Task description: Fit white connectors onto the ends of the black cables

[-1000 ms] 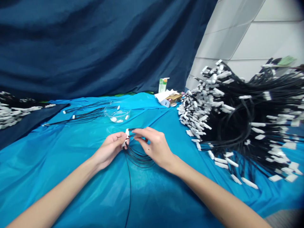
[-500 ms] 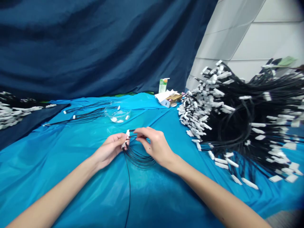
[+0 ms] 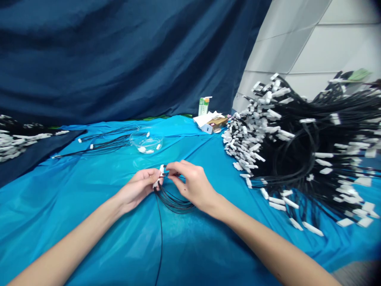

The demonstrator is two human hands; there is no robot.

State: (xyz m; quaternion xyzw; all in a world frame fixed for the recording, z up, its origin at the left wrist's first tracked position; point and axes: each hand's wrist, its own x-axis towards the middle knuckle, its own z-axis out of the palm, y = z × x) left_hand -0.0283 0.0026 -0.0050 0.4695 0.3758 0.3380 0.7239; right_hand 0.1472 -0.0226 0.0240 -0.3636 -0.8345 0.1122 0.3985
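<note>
My left hand (image 3: 139,187) is closed on a white plastic connector (image 3: 162,170), thumb on top. A second white connector end (image 3: 156,184) shows at its fingertips, just below. Thin black wires (image 3: 175,203) run from these connectors in a loop that sags under my right hand, and one wire hangs down toward the front edge of the view. My right hand (image 3: 193,184) pinches a black wire (image 3: 170,174) between thumb and fingers, close beside the upper connector. Whether that wire's tip is inside the connector is too small to tell.
A clear round bowl (image 3: 146,141) holding several white pieces stands ahead, with loose black wires (image 3: 110,143) left of it. On the right rises a big heap of black wires with white connectors (image 3: 256,131). A drink carton (image 3: 204,106) and small open box (image 3: 212,123) sit behind.
My right hand's fingertips have shifted slightly with the wire, near the upper connector. My left hand keeps its hold, and the view has moved very little.
</note>
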